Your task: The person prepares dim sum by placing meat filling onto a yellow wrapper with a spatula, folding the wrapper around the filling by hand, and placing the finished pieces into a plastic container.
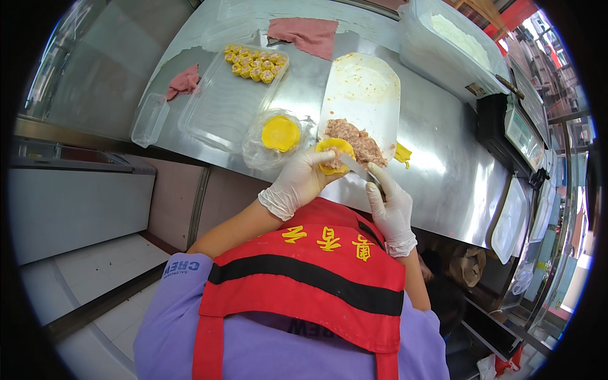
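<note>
My gloved left hand (300, 179) holds a round yellow dumpling wrapper (330, 167) with a dab of minced meat on it. In my gloved right hand (392, 210) is a flat metal spreading knife (356, 167), its blade touching the meat on the wrapper. Just beyond, a mound of minced meat (362, 140) lies at the near end of a white tray (361, 76). Left of my left hand, a stack of yellow wrappers (280, 133) sits in a clear plastic bag (255, 150). Several finished yellow dumplings (254, 63) stand at the far end of a clear shallow tray (215, 114).
Pink cloths (306, 35) lie on the steel table (437, 145). A small clear container (151, 120) stands at the left edge. At the right are a large tub of white powder (437, 47) and a black scale (500, 130). A yellow scrap (403, 154) lies beside the white tray.
</note>
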The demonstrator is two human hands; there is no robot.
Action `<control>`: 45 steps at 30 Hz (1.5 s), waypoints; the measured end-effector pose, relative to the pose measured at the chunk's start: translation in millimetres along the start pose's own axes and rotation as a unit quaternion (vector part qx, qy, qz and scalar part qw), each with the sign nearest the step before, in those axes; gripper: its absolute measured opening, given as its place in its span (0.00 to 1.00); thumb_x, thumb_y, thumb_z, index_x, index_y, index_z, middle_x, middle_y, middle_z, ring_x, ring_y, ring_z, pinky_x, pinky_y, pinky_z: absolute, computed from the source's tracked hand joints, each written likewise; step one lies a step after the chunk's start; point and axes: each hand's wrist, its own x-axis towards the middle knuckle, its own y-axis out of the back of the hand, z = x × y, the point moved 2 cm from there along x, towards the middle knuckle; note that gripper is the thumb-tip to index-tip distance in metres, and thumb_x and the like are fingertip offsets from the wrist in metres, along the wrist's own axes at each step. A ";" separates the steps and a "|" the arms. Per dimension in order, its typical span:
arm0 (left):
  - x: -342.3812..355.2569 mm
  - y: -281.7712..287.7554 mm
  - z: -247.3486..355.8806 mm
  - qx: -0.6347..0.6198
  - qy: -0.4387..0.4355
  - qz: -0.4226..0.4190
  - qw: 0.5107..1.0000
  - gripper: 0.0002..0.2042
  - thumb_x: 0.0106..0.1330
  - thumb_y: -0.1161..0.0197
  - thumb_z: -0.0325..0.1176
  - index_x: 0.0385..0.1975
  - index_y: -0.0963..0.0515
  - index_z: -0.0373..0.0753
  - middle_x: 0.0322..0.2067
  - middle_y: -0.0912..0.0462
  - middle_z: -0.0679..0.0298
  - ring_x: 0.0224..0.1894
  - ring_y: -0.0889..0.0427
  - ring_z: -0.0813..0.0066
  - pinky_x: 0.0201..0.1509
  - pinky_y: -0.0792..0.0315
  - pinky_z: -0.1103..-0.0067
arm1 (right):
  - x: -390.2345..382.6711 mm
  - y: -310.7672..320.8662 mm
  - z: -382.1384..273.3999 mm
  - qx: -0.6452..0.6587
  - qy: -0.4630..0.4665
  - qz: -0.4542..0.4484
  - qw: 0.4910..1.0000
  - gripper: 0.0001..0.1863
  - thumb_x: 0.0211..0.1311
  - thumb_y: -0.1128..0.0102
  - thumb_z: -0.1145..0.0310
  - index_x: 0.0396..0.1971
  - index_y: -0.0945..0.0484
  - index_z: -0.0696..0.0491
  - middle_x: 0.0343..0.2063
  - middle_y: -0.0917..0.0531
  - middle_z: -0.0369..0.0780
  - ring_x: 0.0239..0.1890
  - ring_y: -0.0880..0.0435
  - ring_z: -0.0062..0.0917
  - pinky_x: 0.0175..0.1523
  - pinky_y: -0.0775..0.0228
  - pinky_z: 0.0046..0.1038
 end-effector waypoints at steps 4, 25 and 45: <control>-0.1 -1.9 2.1 0.066 -0.033 -0.036 0.997 0.25 0.58 0.49 0.14 0.59 0.38 0.30 0.54 0.29 0.54 0.58 0.27 0.63 0.62 0.31 0.69 | -4.8 4.1 5.9 -0.071 0.029 0.018 0.997 0.15 0.61 0.40 0.62 0.48 0.20 0.47 0.24 0.19 0.41 0.26 0.18 0.32 0.31 0.28 0.29; 5.3 5.5 -11.5 0.136 -0.052 -0.005 0.989 0.32 0.47 0.58 0.09 0.58 0.37 0.29 0.54 0.29 0.54 0.58 0.28 0.62 0.65 0.34 0.72 | -12.8 -1.2 8.9 -0.026 -0.070 -0.066 0.995 0.14 0.69 0.51 0.60 0.44 0.21 0.51 0.28 0.20 0.52 0.33 0.20 0.48 0.35 0.29 0.40; -6.3 15.8 -11.1 0.017 0.116 -0.071 0.990 0.24 0.68 0.51 0.34 0.61 0.40 0.28 0.59 0.33 0.45 0.62 0.34 0.46 0.64 0.35 0.59 | -73.7 -12.5 99.8 0.251 -0.223 0.096 0.937 0.13 0.62 0.50 0.72 0.45 0.29 0.58 0.31 0.21 0.42 0.34 0.22 0.27 0.43 0.30 0.27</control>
